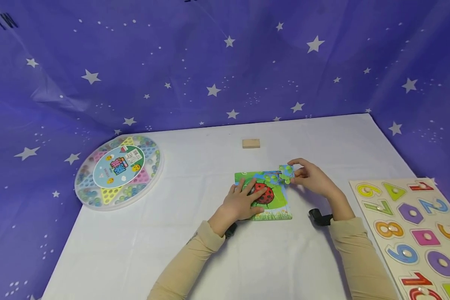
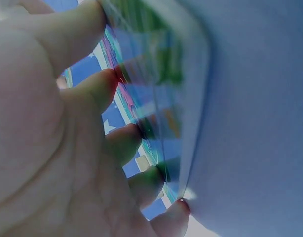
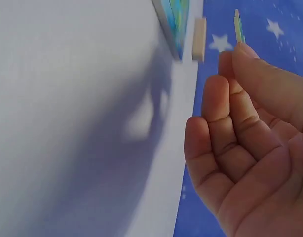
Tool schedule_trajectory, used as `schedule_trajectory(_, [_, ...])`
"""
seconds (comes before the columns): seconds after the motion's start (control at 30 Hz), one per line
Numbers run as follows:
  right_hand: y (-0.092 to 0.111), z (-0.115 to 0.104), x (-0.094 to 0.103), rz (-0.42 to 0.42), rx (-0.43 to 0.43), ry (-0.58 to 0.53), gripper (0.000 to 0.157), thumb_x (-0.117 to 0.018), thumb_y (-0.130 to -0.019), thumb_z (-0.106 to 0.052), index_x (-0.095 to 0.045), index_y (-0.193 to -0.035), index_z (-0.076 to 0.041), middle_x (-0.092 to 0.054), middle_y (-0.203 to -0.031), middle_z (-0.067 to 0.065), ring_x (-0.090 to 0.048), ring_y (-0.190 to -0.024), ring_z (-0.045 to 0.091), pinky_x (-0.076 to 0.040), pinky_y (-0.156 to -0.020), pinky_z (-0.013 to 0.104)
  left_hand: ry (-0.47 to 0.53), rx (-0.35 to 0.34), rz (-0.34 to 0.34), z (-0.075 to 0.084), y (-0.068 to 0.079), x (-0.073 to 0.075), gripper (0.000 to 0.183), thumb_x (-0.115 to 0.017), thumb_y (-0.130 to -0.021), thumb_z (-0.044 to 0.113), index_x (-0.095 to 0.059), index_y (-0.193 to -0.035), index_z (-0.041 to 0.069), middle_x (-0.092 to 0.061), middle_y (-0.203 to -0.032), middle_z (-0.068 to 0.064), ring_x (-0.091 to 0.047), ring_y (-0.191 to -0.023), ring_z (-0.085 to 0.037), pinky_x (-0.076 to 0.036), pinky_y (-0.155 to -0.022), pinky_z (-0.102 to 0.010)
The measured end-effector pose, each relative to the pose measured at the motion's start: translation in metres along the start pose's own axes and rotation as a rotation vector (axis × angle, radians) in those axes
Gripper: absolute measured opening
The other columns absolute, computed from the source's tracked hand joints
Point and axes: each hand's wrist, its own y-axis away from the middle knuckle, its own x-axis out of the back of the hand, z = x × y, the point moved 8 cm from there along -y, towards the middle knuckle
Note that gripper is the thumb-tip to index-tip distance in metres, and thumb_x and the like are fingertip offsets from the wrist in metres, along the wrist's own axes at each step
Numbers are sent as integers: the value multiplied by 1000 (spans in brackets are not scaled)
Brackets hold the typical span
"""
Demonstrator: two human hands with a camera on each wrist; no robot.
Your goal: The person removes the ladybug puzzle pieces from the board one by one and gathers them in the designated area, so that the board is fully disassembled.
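A jigsaw puzzle [image 1: 275, 210] with a red ladybug on green leaves lies flat on the white table. My left hand [image 1: 241, 202] rests spread over its left part. In the left wrist view, the fingertips [image 2: 104, 84] of that hand press on the glossy puzzle surface. Between thumb and fingers, my right hand [image 1: 315, 179] pinches a blue and green puzzle piece [image 1: 286, 173] at the puzzle's upper right corner. In the right wrist view the thin piece [image 3: 239, 29] shows edge-on, raised above the table, with the other fingers curled below.
Behind the puzzle lies a small wooden block [image 1: 251, 143]. A round marble board game [image 1: 116, 173] sits at the far left. To the right is a wooden number-and-shape peg board [image 1: 384, 212]. A starry purple cloth [image 1: 195, 62] hangs behind the table [image 1: 142, 233].
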Motion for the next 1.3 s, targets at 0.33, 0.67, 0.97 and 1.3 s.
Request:
schedule_trajectory(0.33, [25, 33, 47, 63, -58, -5, 53, -63, -85, -9, -38, -131, 0, -58, -85, 14, -55, -74, 19, -44, -64, 25, 11, -6, 10, -2, 2, 1, 63, -35, -88, 61, -15, -144, 40, 0, -151, 1, 1, -136, -30, -11, -107, -46])
schedule_trajectory(0.67, [33, 50, 63, 72, -157, 160, 52, -65, -83, -7, -40, -127, 4, -49, -90, 16, -46, -80, 24, -38, -68, 32, 31, -19, 24, -3, 2, 1, 64, -37, -88, 60, -15, -144, 39, 0, -151, 0, 1, -136, -31, -11, -106, -47])
schedule_trajectory(0.97, [30, 57, 63, 72, -172, 225, 49, -63, -82, -4, -42, -126, 4, -47, -100, 22, -44, -92, 35, -35, -77, 45, 36, -29, 29, -1, 2, 1, 64, -37, -88, 60, -15, -144, 39, -1, -151, 0, 1, -136, -31, -11, -106, -47])
schedule_trajectory(1.3, [29, 59, 65, 80, -188, 235, 47, -61, -83, -4, -41, -125, 3, -45, -90, 15, -43, -83, 29, -32, -70, 37, 56, -39, 26, 0, 1, 2, 63, -37, -88, 59, -17, -144, 38, -2, -151, -1, 2, -136, -31, -9, -107, -47])
